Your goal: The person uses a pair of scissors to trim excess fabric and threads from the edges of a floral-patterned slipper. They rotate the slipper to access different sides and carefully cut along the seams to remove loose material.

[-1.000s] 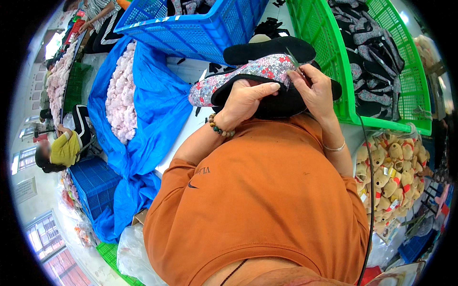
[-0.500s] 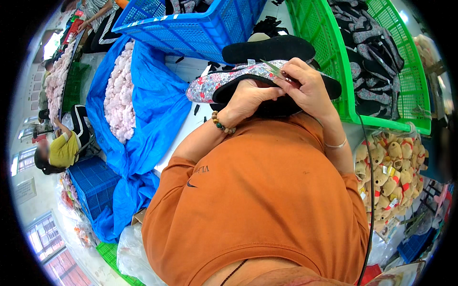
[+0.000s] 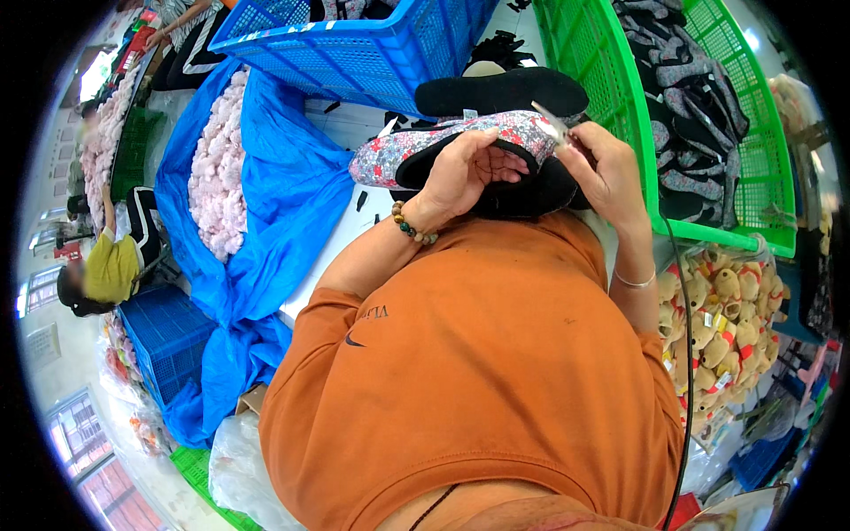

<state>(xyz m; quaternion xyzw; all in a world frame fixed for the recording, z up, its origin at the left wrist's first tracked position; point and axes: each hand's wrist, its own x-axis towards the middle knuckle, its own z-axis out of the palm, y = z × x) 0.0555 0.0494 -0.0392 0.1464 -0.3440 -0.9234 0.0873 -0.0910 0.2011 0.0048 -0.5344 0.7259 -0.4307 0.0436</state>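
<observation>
A floral slipper (image 3: 403,152) with a black lining lies sideways in front of my chest, its opening toward me. My left hand (image 3: 460,177) grips it at the opening, with curled fingers partly inside. At the slipper's right end, my right hand (image 3: 606,168) pinches a small pointed metal tool (image 3: 549,121), its tip pointing up and left. The tool's exact kind is hard to make out. Just behind lies another slipper with its black sole (image 3: 496,93) showing. More black slipper parts (image 3: 522,196) sit beneath the one I hold.
A blue crate (image 3: 354,57) stands at the back. On the right, a green crate (image 3: 611,97) holds many floral slippers (image 3: 699,115). Blue sheeting (image 3: 292,168) with pale pink fluffy pieces (image 3: 217,168) lies left. Tan plush items (image 3: 722,327) hang at lower right. Other people sit far left.
My right hand has moved right with the tool, away from my left hand. The slipper has turned so its opening shows more, and my left fingers have shifted within it.
</observation>
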